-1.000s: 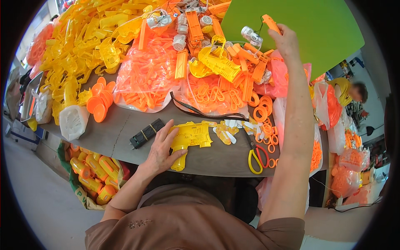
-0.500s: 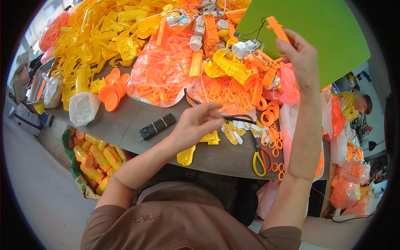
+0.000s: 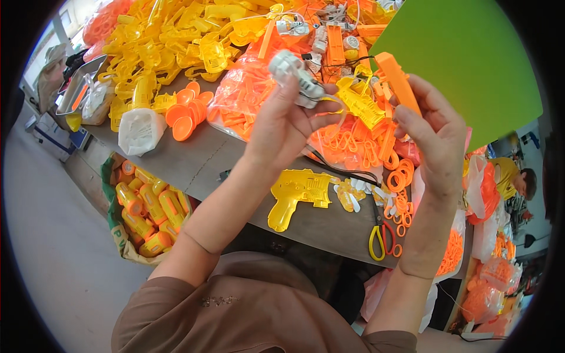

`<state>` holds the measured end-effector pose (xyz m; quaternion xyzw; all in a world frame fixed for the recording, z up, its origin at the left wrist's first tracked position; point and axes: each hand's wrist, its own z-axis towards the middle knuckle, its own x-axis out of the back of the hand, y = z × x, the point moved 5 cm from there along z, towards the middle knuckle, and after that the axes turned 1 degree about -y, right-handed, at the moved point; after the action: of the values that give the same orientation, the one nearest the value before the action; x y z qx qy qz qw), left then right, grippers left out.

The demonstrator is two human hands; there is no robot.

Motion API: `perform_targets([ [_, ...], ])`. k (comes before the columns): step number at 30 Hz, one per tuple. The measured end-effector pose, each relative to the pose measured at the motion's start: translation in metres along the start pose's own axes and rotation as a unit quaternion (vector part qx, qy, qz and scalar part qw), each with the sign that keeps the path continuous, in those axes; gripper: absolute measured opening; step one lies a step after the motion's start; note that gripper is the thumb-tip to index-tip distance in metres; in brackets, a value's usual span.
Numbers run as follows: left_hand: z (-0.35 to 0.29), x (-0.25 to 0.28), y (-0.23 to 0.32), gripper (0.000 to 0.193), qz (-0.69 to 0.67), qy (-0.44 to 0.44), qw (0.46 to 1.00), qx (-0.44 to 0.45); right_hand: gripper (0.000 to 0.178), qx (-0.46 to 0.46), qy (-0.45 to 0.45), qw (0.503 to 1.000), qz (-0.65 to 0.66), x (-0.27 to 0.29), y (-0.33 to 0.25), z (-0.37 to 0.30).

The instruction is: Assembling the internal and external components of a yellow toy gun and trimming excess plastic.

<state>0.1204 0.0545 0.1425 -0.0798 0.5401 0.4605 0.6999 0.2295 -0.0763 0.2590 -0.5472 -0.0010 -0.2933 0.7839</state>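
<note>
Raised over the table, my left hand (image 3: 279,126) is closed around a white plastic motor unit (image 3: 300,79), gripped between thumb and fingers. To its right, my right hand (image 3: 432,129) pinches a long orange plastic case (image 3: 398,82), tilted with its upper end pointing up and left. A thin black wire (image 3: 362,59) runs by the orange case toward the white unit. Below my hands, a yellow toy-gun half shell (image 3: 299,191) lies on the grey table (image 3: 203,159). Small snips (image 3: 382,238) with yellow and red handles lie near the front edge.
Heaped yellow parts (image 3: 176,41) cover the back left, beside a bag of orange pieces (image 3: 241,100). Orange discs (image 3: 187,112) and a white bag-lined tub (image 3: 141,130) stand left. A sack of yellow-orange pieces (image 3: 150,206) sits below. A green board (image 3: 465,65) rises at right; another person (image 3: 506,176) is beyond.
My left hand has risen and taken hold of the white motor unit, which was hanging on its wires. The right hand still holds the orange case. The view has shifted slightly.
</note>
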Motion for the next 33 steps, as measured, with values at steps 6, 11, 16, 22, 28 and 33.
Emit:
perform_targets([
  [6,0.008,0.019,0.049,0.019,0.115,0.103,0.988,-0.018,0.050,-0.031,-0.008,0.999,0.025,-0.007,0.039,0.000],
  [11,0.017,0.015,0.061,0.020,0.142,-0.004,0.984,0.110,0.060,-0.126,-0.096,0.985,0.070,-0.021,0.094,-0.010],
  [16,0.034,0.009,0.069,0.019,0.180,-0.026,0.971,0.158,0.059,-0.123,-0.143,0.982,0.023,-0.068,0.132,-0.011],
  [22,0.036,0.009,0.072,0.020,0.272,-0.003,0.939,0.212,0.043,-0.113,-0.084,0.974,0.175,-0.062,0.111,0.030],
  [28,0.029,0.006,0.065,0.021,0.279,-0.032,0.929,0.241,0.031,-0.073,-0.136,0.929,0.338,-0.066,0.088,0.066],
  [33,0.030,0.008,0.062,0.029,0.372,-0.019,0.902,0.220,0.026,-0.056,-0.118,0.932,0.337,-0.072,0.082,0.069],
])
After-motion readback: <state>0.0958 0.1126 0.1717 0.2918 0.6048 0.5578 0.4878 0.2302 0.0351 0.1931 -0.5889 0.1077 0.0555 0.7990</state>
